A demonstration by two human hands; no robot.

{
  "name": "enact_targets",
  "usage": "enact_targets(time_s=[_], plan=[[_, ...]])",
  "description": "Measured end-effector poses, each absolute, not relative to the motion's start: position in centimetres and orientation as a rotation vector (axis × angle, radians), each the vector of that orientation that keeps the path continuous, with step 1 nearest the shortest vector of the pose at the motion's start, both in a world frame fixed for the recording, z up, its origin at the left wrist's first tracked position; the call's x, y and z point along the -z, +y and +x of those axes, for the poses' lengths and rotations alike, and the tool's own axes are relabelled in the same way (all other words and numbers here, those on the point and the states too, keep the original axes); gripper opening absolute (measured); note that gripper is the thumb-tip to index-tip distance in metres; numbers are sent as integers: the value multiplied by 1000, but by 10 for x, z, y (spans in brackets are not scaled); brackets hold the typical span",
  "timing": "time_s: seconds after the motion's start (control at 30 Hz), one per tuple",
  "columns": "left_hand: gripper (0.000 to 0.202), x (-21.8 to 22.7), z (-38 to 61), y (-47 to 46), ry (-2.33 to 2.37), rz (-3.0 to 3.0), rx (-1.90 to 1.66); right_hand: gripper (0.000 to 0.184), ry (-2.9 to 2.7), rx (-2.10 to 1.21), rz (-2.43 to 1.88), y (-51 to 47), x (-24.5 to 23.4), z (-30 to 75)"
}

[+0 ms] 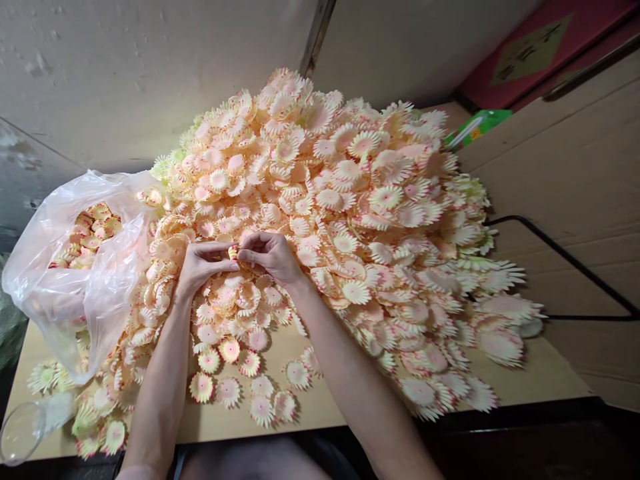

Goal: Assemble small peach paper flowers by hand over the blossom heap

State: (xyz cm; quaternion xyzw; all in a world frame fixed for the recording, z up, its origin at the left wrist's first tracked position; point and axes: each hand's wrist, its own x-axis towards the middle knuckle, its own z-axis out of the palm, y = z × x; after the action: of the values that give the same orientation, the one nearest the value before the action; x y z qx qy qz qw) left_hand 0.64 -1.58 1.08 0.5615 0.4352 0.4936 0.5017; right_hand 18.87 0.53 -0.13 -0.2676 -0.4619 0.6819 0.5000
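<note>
Between my two hands is a small rolled flower piece (233, 252), yellowish with red edges. My left hand (203, 265) pinches it from the left, thumb and forefinger stretched toward it. From the right, the curled fingers of my right hand (270, 257) close at its other side. Both hands are just above a large heap of artificial flower petal discs (330, 199), pale pink and cream with fringed, red-tipped edges. Several loose petal discs (229, 392) lie on the table in front of my hands.
A clear plastic bag (45, 220) with several small rolled flower pieces (93, 233) stands at the left. By the front left corner of the wooden table (310, 417) is a transparent cup (23, 433). Cardboard (565, 180) and a black metal bar (570, 270) border the right side.
</note>
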Motion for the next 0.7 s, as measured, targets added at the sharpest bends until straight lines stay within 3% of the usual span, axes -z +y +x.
enact_targets(time_s=[0.33, 0.7], plan=[[48, -11, 5, -15, 1023, 1343, -1184, 38, -1131, -1697, -654, 8, 8, 189], [46, -15, 8, -17, 1009, 1288, -1223, 29, -1136, -1698, -647, 5, 4, 190]])
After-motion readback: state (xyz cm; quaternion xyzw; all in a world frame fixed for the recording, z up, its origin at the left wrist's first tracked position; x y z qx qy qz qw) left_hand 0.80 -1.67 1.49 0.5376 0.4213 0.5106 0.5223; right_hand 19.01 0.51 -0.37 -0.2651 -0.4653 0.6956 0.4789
